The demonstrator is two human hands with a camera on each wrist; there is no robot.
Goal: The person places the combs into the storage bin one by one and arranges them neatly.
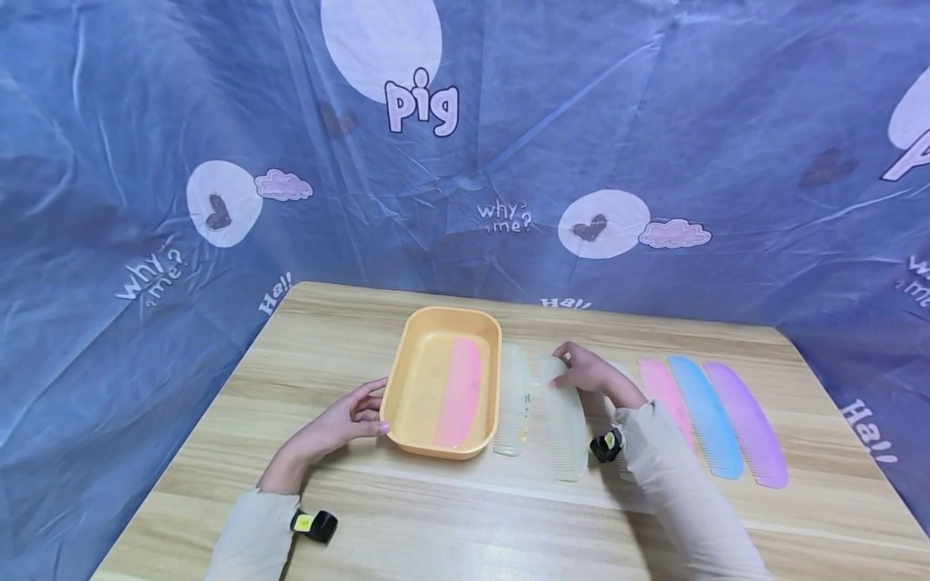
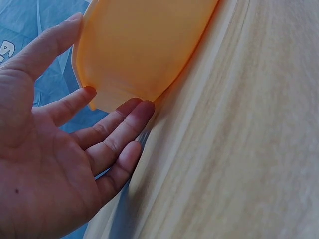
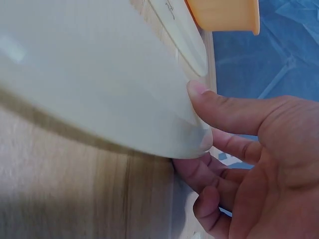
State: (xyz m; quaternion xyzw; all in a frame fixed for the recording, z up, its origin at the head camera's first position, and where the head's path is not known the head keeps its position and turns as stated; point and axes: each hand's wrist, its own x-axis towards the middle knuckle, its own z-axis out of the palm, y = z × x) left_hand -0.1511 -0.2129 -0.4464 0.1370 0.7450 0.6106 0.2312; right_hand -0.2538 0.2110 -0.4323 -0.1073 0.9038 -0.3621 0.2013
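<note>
My right hand (image 1: 590,373) pinches the far end of a pale, see-through comb (image 1: 569,436). In the right wrist view the thumb (image 3: 219,107) lies on one side of that comb (image 3: 114,94), with fingers bent under its tip. A shadow runs along the comb's edge on the wood. At the left, my left hand (image 1: 353,415) touches the near left corner of an orange plastic tray (image 1: 392,387), its fingers (image 2: 112,134) spread against the tray wall. Inside the tray lies a pink comb (image 1: 459,391).
Another pale comb (image 1: 511,403) lies right beside the tray. Pink (image 1: 667,391), blue (image 1: 705,415) and purple (image 1: 748,424) combs lie side by side at the right; a further pale one is partly hidden under my right arm. Behind the wooden table (image 1: 436,516) hangs a blue printed cloth (image 1: 450,169).
</note>
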